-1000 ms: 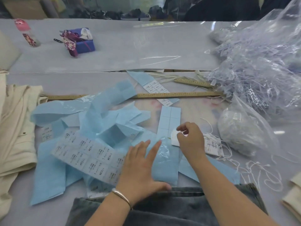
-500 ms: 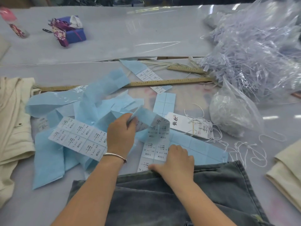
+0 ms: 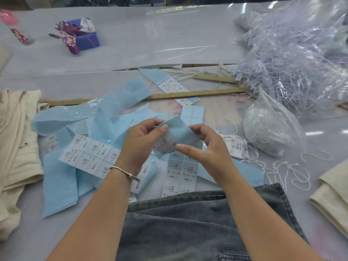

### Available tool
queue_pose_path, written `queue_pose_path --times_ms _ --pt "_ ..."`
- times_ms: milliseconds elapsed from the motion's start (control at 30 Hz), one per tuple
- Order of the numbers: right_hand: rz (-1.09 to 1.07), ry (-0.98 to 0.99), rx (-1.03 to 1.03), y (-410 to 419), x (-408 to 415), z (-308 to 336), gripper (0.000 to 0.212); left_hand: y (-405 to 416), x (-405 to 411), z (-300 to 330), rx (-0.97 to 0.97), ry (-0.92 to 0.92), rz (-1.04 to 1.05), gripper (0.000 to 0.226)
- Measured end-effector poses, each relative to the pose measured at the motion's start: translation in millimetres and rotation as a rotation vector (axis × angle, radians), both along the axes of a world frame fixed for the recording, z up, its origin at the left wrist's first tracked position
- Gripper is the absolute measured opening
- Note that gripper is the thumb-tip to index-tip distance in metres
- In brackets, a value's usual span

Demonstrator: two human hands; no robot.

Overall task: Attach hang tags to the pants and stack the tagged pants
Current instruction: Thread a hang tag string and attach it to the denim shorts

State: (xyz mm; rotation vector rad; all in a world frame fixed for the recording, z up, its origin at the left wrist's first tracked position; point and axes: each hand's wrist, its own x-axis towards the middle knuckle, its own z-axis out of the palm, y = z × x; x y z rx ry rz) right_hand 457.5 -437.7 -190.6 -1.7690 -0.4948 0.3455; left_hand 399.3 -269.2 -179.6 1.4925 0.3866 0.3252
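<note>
Right above the near edge of the jeans (image 3: pixel 197 223), both hands hold one strip of labels (image 3: pixel 177 136) lifted off the table (image 3: pixel 131 53). The left hand (image 3: pixel 143 144) pinches the strip's left edge between thumb and curled fingers, a bracelet (image 3: pixel 122 171) on its wrist. The right hand (image 3: pixel 205 147) grips the right side, thumb under the strip and fingers curled over its top. The strip bends between them, blue backing up, printed white labels showing on its lower part.

The jeans lie flat at the near edge of the table, under both forearms. Just beyond the jeans, more label sheets (image 3: pixel 88 155) marked 1103# lie in a loose heap with bare blue backing paper (image 3: pixel 58 185). Beyond the jeans and to the right, a small pile of hang tags (image 3: pixel 235 146) with white strings rests beside a clear bag (image 3: pixel 271 129) of white stuff. Farther back from the jeans, a long wooden ruler (image 3: pixel 188 94) runs across the table, and a big bag of plastic fasteners (image 3: pixel 293 57) sits at the far right. Cream pants (image 3: pixel 17 144) lie left of the jeans, and another cream garment (image 3: pixel 333 200) lies to their right. Far back on the left stands a purple box (image 3: pixel 82 35).
</note>
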Motion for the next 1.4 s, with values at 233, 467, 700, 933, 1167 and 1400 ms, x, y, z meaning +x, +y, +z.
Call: queue_pose_path --times_ms 233,467,700,933,1167,1400 --pt "-0.012 0.322 0.211 -1.7 2.5 13.4 0.005 -10.9 -3.1 16.3 0.361 -0.057 0.087 0.018" --pt "-0.076 0.378 0.285 -7.0 2.1 19.0 0.025 -16.4 -10.1 17.7 0.972 -0.226 0.139 0.017" --pt "-0.109 0.452 0.287 -13.6 2.9 19.7 0.051 -25.6 -7.4 10.0 0.897 -0.119 -0.008 0.028" --pt "-0.21 0.302 0.121 -10.6 4.3 19.4 0.05 -33.6 -10.3 9.5 0.931 -0.108 -0.053 0.023" --pt "-0.058 0.214 0.105 -7.6 3.5 22.3 0.046 -36.9 -11.2 10.3 0.943 -0.076 -0.06 0.017" --pt "-0.065 0.106 0.025 2.6 6.1 25.5 0.044 -37.7 -8.3 2.4 1.035 -0.173 0.138 0.017"
